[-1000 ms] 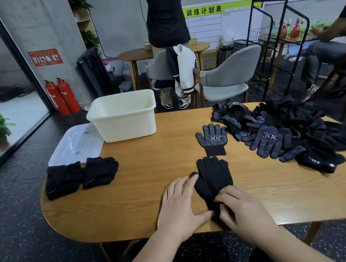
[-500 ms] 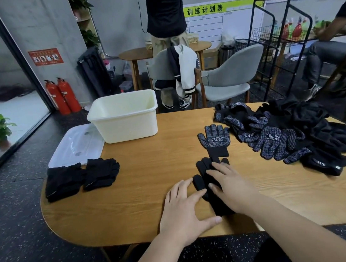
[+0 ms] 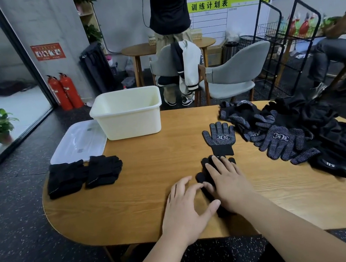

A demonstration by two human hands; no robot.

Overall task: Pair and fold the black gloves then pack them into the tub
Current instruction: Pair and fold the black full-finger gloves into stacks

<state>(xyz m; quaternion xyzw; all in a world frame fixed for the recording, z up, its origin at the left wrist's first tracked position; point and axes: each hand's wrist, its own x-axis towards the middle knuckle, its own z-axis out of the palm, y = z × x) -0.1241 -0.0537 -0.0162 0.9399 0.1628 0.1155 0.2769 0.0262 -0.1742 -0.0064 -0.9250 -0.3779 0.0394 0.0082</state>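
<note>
Tub (image 3: 129,118) sits upper centre-left on the surface (image 3: 151,177), lid (image 3: 77,142) flat just left of it, partly past the edge. Two folded pairs (image 3: 83,174) lie side by side below the lid at the left end. Glove pile (image 3: 309,131) covers the right end, with a single glove (image 3: 219,138) just left of it; directly below, right hand (image 3: 226,181) lies on another glove (image 3: 203,170), left hand (image 3: 186,209) beside it, thumb touching.

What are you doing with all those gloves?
A person is pairing gloves on an oval wooden table. Their right hand presses flat on a plain black knitted glove; the left hand rests beside it. A dotted black glove lies beyond. A heap of black gloves waits on the right, two folded black bundles sit left, and no gloves show in the cream plastic tub.
</note>
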